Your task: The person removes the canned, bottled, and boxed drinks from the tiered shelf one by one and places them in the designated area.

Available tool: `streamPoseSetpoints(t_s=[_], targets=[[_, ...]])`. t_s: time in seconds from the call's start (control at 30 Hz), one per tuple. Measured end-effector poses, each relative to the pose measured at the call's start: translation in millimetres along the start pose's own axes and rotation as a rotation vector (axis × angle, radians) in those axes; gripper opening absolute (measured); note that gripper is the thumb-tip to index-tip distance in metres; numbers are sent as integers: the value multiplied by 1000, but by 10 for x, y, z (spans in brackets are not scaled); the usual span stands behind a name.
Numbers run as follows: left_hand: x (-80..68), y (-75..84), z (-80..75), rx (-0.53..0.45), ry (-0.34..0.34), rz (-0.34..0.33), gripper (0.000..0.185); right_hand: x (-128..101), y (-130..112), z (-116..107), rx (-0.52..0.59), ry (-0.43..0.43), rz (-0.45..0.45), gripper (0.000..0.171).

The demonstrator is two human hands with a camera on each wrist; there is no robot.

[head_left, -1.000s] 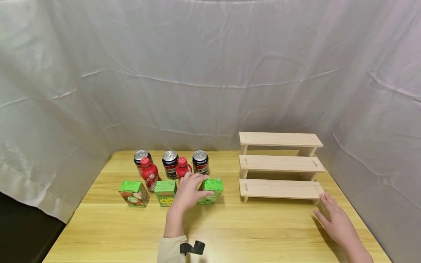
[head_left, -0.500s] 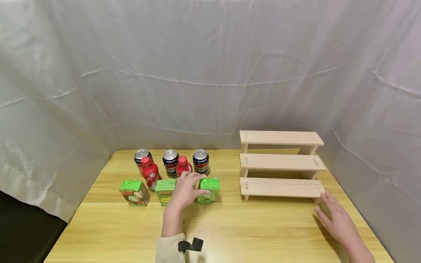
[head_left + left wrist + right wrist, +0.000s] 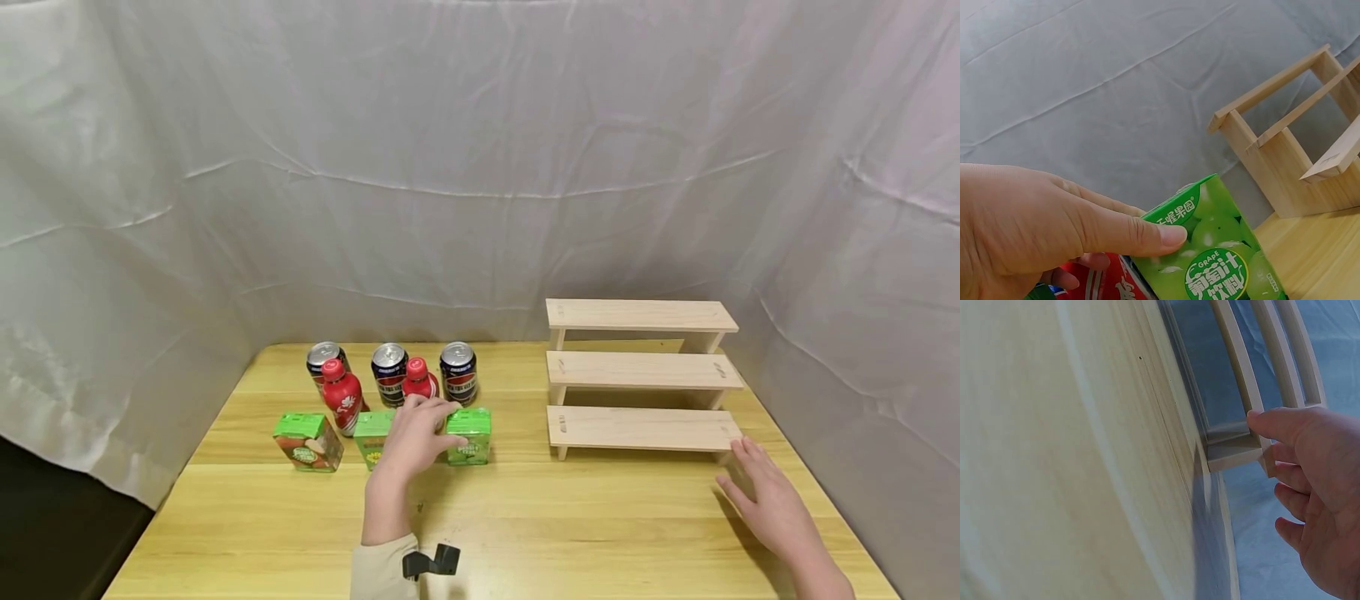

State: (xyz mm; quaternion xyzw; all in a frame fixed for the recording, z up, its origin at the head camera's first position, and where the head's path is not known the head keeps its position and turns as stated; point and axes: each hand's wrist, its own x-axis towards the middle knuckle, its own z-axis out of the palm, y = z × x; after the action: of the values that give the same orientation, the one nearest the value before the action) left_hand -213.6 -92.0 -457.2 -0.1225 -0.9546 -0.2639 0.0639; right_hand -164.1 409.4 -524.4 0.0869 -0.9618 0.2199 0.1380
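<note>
A green grape juice box (image 3: pixel 471 435) stands upright at the right end of the front row. My left hand (image 3: pixel 411 437) pinches it from the left, thumb across the printed front and fingers behind, as the juice box (image 3: pixel 1210 250) shows in the left wrist view. Beside that hand, partly covered by it, is a chrysanthemum-patterned green carton (image 3: pixel 372 433). Behind it rises a red bottle (image 3: pixel 420 379), its lower part hidden. My right hand (image 3: pixel 768 500) lies with relaxed fingers, fingertips right at the front right corner of the three-step wooden shelf (image 3: pixel 637 429).
Farther left stand a brown-and-green carton (image 3: pixel 309 442) and another red bottle (image 3: pixel 342 400). Three dark drink cans (image 3: pixel 458 375) line the back. The wooden table (image 3: pixel 525 525) is enclosed by grey cloth (image 3: pixel 480 208) at the back and sides.
My left hand has slid a little to the left together with the grape juice box, covering more of the neighbouring carton. The right hand stays by the shelf corner.
</note>
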Motion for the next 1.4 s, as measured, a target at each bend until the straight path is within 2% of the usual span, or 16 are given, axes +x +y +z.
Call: streamPoseSetpoints(t_s=[0.33,0.6,0.9,1.17,1.4], targets=[[-50,-27,-3,29,0,-3,52,4,14,1,-9,6,-14,65],[-35,-11,25,52,-3,-5,53,-29,18,4,-9,2,-12,65],[-38,39,-2,-21,-1,-44,53,-48,11,17,-16,1,-8,65],[-59,71,-117,-65,83,-53,51,-12,13,-15,-24,-3,-32,67],[-85,87,-276,-24,194,-25,41,70,35,-73,-110,-34,-60,66]])
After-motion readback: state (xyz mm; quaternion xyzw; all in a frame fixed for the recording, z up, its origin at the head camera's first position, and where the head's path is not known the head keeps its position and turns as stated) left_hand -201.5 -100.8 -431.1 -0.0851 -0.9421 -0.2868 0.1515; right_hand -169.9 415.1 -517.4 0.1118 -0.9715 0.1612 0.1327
